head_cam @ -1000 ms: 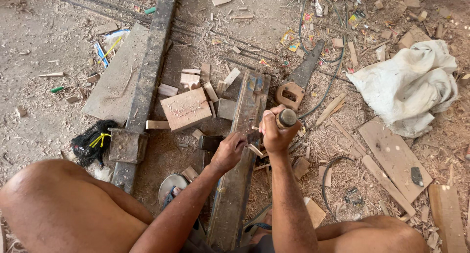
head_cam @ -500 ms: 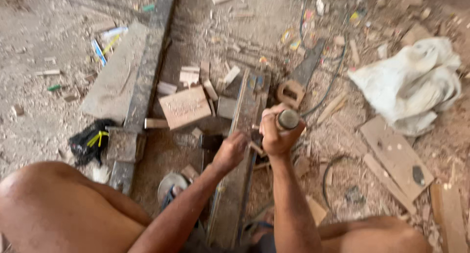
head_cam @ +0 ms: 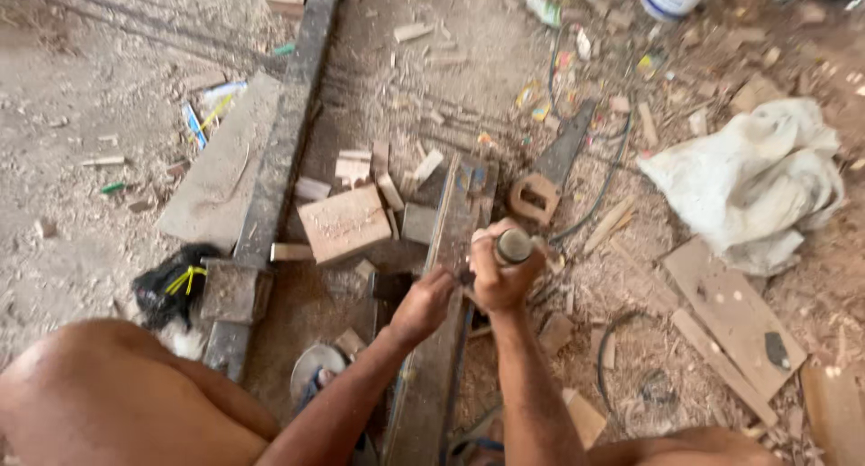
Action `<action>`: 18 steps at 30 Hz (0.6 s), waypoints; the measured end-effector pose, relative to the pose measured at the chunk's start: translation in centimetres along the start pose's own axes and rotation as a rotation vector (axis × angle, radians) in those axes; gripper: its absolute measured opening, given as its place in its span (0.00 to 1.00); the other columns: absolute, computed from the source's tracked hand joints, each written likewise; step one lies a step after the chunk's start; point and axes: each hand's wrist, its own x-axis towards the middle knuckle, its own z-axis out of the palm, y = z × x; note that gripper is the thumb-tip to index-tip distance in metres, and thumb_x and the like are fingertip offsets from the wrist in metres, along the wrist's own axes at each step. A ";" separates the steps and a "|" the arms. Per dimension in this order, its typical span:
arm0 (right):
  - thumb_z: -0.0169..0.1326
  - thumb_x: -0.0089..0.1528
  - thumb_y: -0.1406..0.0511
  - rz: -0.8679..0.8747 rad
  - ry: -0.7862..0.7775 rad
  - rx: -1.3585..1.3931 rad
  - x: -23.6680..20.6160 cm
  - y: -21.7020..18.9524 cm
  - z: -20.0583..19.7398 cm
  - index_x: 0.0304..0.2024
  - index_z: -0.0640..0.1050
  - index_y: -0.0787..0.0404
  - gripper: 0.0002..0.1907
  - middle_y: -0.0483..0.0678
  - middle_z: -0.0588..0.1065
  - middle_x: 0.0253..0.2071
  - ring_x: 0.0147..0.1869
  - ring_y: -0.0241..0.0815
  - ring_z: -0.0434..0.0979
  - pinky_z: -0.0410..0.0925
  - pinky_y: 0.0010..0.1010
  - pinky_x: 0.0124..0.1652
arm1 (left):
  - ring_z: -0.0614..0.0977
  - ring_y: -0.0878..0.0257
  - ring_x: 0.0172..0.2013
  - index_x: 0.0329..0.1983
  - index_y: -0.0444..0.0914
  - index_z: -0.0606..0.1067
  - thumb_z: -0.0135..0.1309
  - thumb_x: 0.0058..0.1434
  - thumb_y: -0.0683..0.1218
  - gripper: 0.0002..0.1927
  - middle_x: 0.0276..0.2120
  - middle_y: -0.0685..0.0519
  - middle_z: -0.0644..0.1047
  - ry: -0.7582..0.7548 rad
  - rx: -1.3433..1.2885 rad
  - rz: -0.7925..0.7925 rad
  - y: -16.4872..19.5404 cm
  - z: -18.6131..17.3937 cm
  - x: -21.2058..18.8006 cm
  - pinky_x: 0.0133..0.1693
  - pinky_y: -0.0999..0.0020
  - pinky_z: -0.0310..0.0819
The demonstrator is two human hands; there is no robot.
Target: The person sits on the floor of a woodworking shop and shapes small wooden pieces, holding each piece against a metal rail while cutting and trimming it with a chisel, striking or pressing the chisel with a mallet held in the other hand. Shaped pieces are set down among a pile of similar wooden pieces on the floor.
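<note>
Worked low on a dirt floor littered with sawdust and wood scraps. Straddled a long dark plank running away between the knees; all places below given relative to that plank.

Hands:
- Wrapped the right hand shut around a round-ended tool handle, held upright over the plank's right edge, about midway along it.
- Curled the left hand narrow against the plank's top face, just left of the tool; could not tell whether anything small was pinched in the fingers.
- Could not see the tool's working end, hidden under the right fist.

Technique, as judged:
- Called for a firm left-hand brace close beside the tip, fingers out of its line.
- Called for a steady, upright handle and weight on the plank to stop it shifting.

Surroundings:
- Lay just left of the plank's far half: a square wooden block and small offcuts.
- Rested just right of the plank's far end: a handsaw with a wooden grip.
- Trailed right of the plank: a black cable, near enough to snag the right elbow.
- Sat well right of the plank: a crumpled white cloth and flat boards.
- Ran well left of the plank: a dark beam.
</note>
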 end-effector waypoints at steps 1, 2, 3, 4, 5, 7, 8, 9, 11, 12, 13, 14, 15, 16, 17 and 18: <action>0.53 0.65 0.69 0.063 0.002 0.024 0.0 -0.1 0.0 0.28 0.75 0.61 0.10 0.43 0.73 0.20 0.19 0.29 0.71 0.64 0.23 0.18 | 0.80 0.39 0.40 0.41 0.33 0.75 0.51 0.58 0.30 0.10 0.39 0.41 0.76 -0.016 0.000 -0.013 -0.1 0.0 0.0 0.39 0.49 0.77; 0.54 0.66 0.69 0.124 0.005 0.041 0.0 -0.2 0.1 0.29 0.75 0.62 0.09 0.44 0.74 0.21 0.20 0.31 0.71 0.63 0.23 0.20 | 0.80 0.39 0.40 0.42 0.32 0.74 0.50 0.56 0.29 0.12 0.40 0.40 0.76 -0.033 -0.006 -0.024 -0.1 -0.1 0.0 0.40 0.49 0.77; 0.54 0.68 0.69 0.191 0.023 0.055 0.0 -0.3 0.1 0.31 0.75 0.62 0.09 0.45 0.74 0.22 0.22 0.32 0.71 0.62 0.24 0.21 | 0.80 0.39 0.40 0.43 0.32 0.74 0.49 0.55 0.29 0.13 0.40 0.40 0.76 -0.063 -0.013 -0.035 -0.1 -0.1 -0.1 0.40 0.50 0.78; 0.55 0.67 0.69 0.278 0.025 0.051 0.0 -0.4 0.1 0.31 0.75 0.62 0.09 0.44 0.73 0.22 0.21 0.31 0.71 0.62 0.24 0.21 | 0.80 0.39 0.39 0.41 0.32 0.74 0.49 0.56 0.29 0.12 0.39 0.41 0.76 -0.072 0.000 -0.069 -0.2 -0.1 -0.2 0.39 0.50 0.78; 0.55 0.67 0.69 0.328 0.022 0.054 0.0 -0.5 0.2 0.31 0.75 0.61 0.08 0.43 0.73 0.21 0.21 0.31 0.70 0.62 0.24 0.20 | 0.81 0.40 0.38 0.40 0.33 0.75 0.48 0.57 0.30 0.11 0.38 0.41 0.76 -0.061 0.021 -0.073 -0.2 -0.1 -0.2 0.39 0.50 0.78; 0.54 0.66 0.69 0.185 -0.004 0.021 0.2 -0.5 0.2 0.31 0.76 0.61 0.07 0.42 0.74 0.21 0.20 0.30 0.72 0.64 0.24 0.19 | 0.81 0.41 0.38 0.40 0.33 0.75 0.48 0.57 0.30 0.10 0.38 0.42 0.76 -0.009 0.049 0.026 -0.4 0.0 -0.2 0.38 0.50 0.78; 0.54 0.65 0.69 0.064 -0.014 -0.044 0.3 -0.5 0.1 0.31 0.77 0.61 0.06 0.42 0.75 0.21 0.20 0.29 0.74 0.66 0.24 0.18 | 0.81 0.40 0.39 0.40 0.32 0.75 0.47 0.57 0.31 0.10 0.39 0.41 0.76 -0.009 0.027 0.068 -0.5 0.0 -0.1 0.38 0.50 0.78; 0.53 0.64 0.69 -0.025 -0.035 -0.107 0.3 -0.5 0.0 0.31 0.77 0.61 0.06 0.42 0.77 0.21 0.20 0.29 0.76 0.69 0.24 0.17 | 0.81 0.40 0.40 0.41 0.32 0.74 0.47 0.56 0.32 0.11 0.40 0.41 0.76 -0.011 0.003 0.076 -0.6 0.1 0.0 0.39 0.50 0.78; 0.53 0.69 0.71 0.089 -0.039 -0.021 0.1 -0.5 -0.5 0.31 0.75 0.62 0.09 0.43 0.74 0.22 0.22 0.31 0.72 0.65 0.26 0.21 | 0.80 0.38 0.41 0.44 0.30 0.74 0.48 0.57 0.32 0.12 0.41 0.39 0.75 -0.025 0.036 0.105 -0.9 0.2 0.0 0.40 0.49 0.78; 0.53 0.71 0.72 0.159 -0.015 0.013 -0.4 -0.7 -0.7 0.32 0.74 0.62 0.11 0.44 0.72 0.22 0.23 0.32 0.70 0.63 0.27 0.24 | 0.79 0.37 0.41 0.46 0.30 0.73 0.48 0.57 0.33 0.13 0.42 0.38 0.75 -0.060 0.045 0.118 -1.0 0.2 -0.1 0.41 0.48 0.77; 0.54 0.69 0.72 0.254 -0.001 0.041 -1.0 -0.9 -0.7 0.32 0.74 0.62 0.09 0.44 0.72 0.23 0.23 0.32 0.70 0.63 0.27 0.24 | 0.79 0.38 0.40 0.47 0.30 0.74 0.48 0.55 0.33 0.15 0.40 0.39 0.75 -0.085 0.053 0.060 -1.1 0.3 -0.2 0.40 0.48 0.77; 0.54 0.67 0.72 0.289 0.012 0.079 -1.0 -0.7 -0.4 0.32 0.74 0.63 0.08 0.44 0.72 0.24 0.24 0.32 0.70 0.64 0.26 0.24 | 0.80 0.38 0.39 0.48 0.31 0.76 0.48 0.54 0.33 0.17 0.39 0.40 0.76 -0.086 0.076 0.054 -1.3 0.4 -0.3 0.39 0.48 0.77; 0.55 0.65 0.73 0.292 0.025 0.137 -0.4 -0.3 -0.1 0.31 0.73 0.63 0.06 0.44 0.73 0.25 0.24 0.32 0.70 0.64 0.26 0.23 | 0.81 0.39 0.38 0.49 0.32 0.77 0.49 0.53 0.32 0.20 0.37 0.41 0.76 -0.075 0.119 0.077 -1.5 0.4 -0.3 0.38 0.48 0.77; 0.54 0.64 0.72 0.199 -0.001 0.110 0.2 0.1 -0.2 0.30 0.73 0.62 0.06 0.44 0.73 0.24 0.23 0.32 0.71 0.64 0.26 0.23 | 0.81 0.39 0.40 0.49 0.32 0.76 0.49 0.55 0.32 0.18 0.39 0.40 0.76 -0.037 0.104 0.112 -1.8 0.6 -0.3 0.39 0.48 0.77; 0.53 0.63 0.72 0.145 0.000 0.075 0.0 0.1 -0.5 0.30 0.73 0.62 0.07 0.44 0.74 0.24 0.22 0.32 0.72 0.65 0.26 0.22 | 0.81 0.39 0.41 0.49 0.32 0.76 0.50 0.56 0.33 0.16 0.41 0.39 0.77 -0.038 0.079 0.121 -2.0 0.7 -0.3 0.40 0.49 0.78; 0.53 0.63 0.71 0.138 -0.003 0.028 -0.6 0.3 -0.9 0.29 0.73 0.61 0.07 0.43 0.74 0.23 0.21 0.31 0.72 0.65 0.25 0.22 | 0.81 0.38 0.42 0.49 0.32 0.75 0.50 0.58 0.33 0.15 0.43 0.38 0.77 -0.056 0.040 0.087 -2.3 0.9 -0.4 0.40 0.49 0.78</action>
